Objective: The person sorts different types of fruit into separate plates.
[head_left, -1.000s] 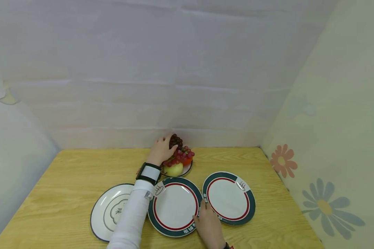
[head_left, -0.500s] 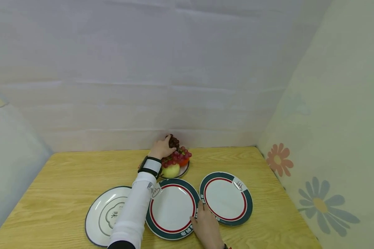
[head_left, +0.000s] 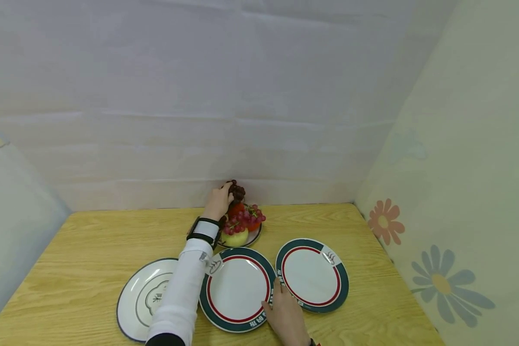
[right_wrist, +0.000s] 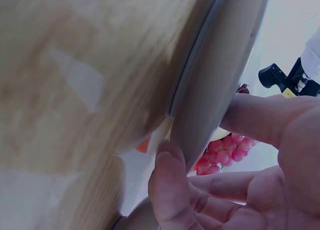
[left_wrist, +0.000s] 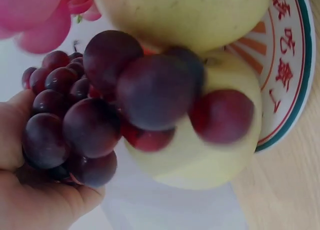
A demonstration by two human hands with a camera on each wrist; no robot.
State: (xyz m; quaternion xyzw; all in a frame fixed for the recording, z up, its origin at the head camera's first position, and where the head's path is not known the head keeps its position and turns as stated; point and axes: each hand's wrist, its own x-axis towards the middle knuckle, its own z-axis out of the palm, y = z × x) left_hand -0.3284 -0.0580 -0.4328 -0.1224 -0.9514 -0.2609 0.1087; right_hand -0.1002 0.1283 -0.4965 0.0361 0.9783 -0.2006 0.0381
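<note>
My left hand (head_left: 217, 202) grips a bunch of dark grapes (head_left: 237, 193) at the back of the table, over the small fruit plate (head_left: 257, 235). In the left wrist view these grapes (left_wrist: 92, 127) overlap pale yellow fruit (left_wrist: 190, 155), with the fingers curled at one side of the bunch. Pinkish-red grapes (head_left: 244, 219), a yellow fruit (head_left: 234, 238) and orange-red fruit (head_left: 237, 208) share that plate. Lower down, my right hand (head_left: 287, 315) holds the right rim of the middle green-rimmed plate (head_left: 240, 288). Its thumb and fingers lie either side of the plate edge (right_wrist: 215, 74) in the right wrist view.
A second green-rimmed plate (head_left: 312, 276) lies to the right, close against the middle one. On the left, a white plate with a thin dark rim (head_left: 131, 302) is partly covered by the left forearm. A pale wall (head_left: 285, 158) rises behind the wooden table (head_left: 82, 254).
The left hand has lifted the dark grapes slightly up and to the left, uncovering an orange-red fruit behind the pinkish-red grapes. The right hand stays at the plate rim.
</note>
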